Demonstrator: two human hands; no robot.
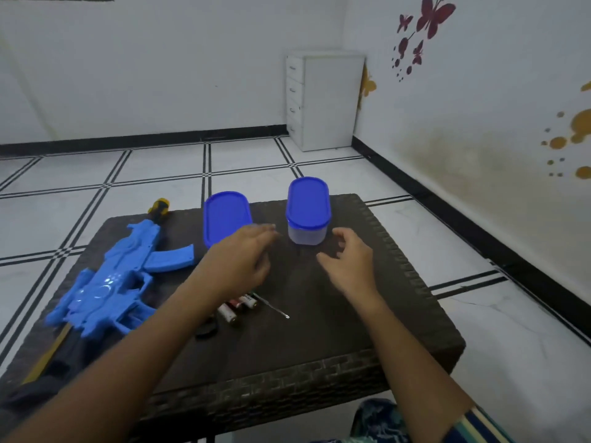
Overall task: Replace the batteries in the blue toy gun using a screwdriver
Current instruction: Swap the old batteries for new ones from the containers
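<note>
1. Head view: blue toy gun flat along the table's left edge.
2. Batteries and screwdriver near centre, beside the left forearm.
3. Left hand, right hand apart, loose-fingered, empty, hovering mid-table.

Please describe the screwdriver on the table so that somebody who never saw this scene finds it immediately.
On the dark woven table, find the blue toy gun at the left. Right of it lie a few batteries, and the screwdriver lies just right of them. It alone is a thin silver rod; the batteries are short and thick.
</note>
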